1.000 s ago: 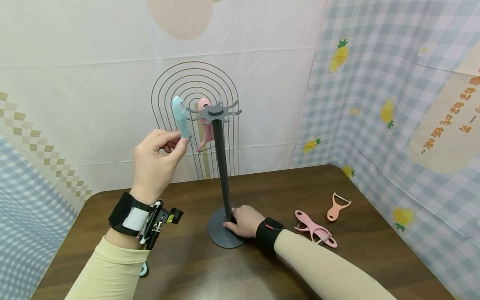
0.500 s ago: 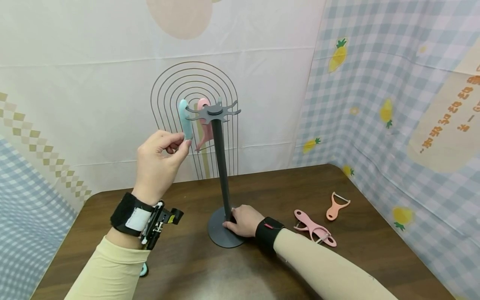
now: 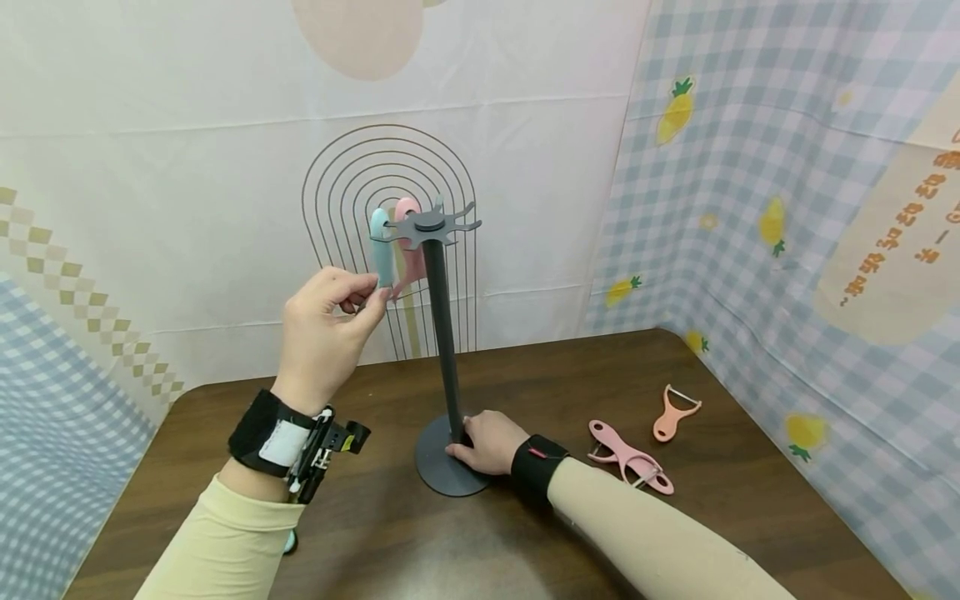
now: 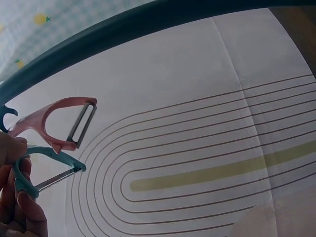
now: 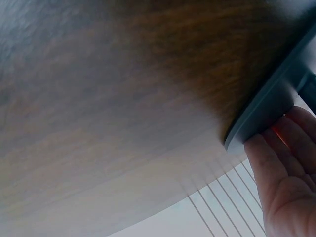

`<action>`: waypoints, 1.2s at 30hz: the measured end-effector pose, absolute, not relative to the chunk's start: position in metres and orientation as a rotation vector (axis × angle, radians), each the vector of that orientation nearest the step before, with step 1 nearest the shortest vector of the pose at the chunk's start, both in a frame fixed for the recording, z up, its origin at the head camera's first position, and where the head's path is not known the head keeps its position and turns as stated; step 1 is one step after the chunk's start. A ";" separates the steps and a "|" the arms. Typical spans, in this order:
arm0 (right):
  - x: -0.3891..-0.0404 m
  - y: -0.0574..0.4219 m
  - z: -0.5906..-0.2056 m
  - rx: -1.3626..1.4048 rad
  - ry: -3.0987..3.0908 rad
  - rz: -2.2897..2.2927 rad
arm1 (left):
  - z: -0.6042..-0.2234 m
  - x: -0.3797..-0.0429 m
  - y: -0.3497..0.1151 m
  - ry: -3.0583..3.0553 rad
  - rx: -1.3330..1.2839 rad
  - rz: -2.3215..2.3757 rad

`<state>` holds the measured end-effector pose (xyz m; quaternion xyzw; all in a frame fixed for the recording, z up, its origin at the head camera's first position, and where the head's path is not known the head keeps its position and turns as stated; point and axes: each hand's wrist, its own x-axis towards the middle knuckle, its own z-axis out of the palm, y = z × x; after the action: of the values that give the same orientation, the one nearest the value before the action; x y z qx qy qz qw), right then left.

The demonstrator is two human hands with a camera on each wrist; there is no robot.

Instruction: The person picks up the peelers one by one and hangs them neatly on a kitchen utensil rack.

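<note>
My left hand (image 3: 326, 325) pinches a light blue peeler (image 3: 382, 248) low down, thumb against fingers, its handle upright. The handle's hole is right at a hook tip of a dark grey hook stand (image 3: 442, 333). Beside it a pink peeler (image 3: 410, 265) hangs from another hook. In the left wrist view the blue peeler's frame (image 4: 54, 155) and blade show just below the pink one. At the foot of the stand, my right hand (image 3: 491, 443) holds the round base (image 3: 442, 471), thumb in front of the pole and fingers behind.
To the right on the brown table (image 3: 555, 375) lie pink peelers (image 3: 626, 450), overlapping, and an orange peeler (image 3: 671, 415). Part of a light blue item (image 3: 290, 542) shows from behind my left forearm. Cloth-covered walls (image 3: 525, 208) stand behind and at the sides.
My left hand has moved right and slightly down with the blue peeler, bringing its handle hole from left of the stand onto the hook tip. The right hand and stand stay in place.
</note>
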<state>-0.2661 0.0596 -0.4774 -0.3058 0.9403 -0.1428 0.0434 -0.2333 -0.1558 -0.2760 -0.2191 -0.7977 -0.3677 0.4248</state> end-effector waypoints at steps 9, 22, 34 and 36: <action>-0.268 0.061 -0.481 -0.952 2.882 -0.438 | -0.278 -0.231 -0.148 -2.005 -0.578 -0.916; -0.266 0.061 -0.477 -0.949 2.874 -0.443 | -0.281 -0.231 -0.151 -1.980 -0.625 -0.875; -0.266 0.060 -0.477 -0.938 2.875 -0.458 | -0.319 -0.254 -0.198 -2.156 -0.467 -0.840; -0.265 0.060 -0.477 -0.935 2.875 -0.460 | -0.328 -0.255 -0.207 -2.276 -0.428 -0.824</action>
<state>-0.2652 0.0596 -0.4770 -0.3053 0.9394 -0.1503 0.0417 -0.2555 -0.2067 -0.3282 -0.1640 -0.8724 -0.3157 0.3353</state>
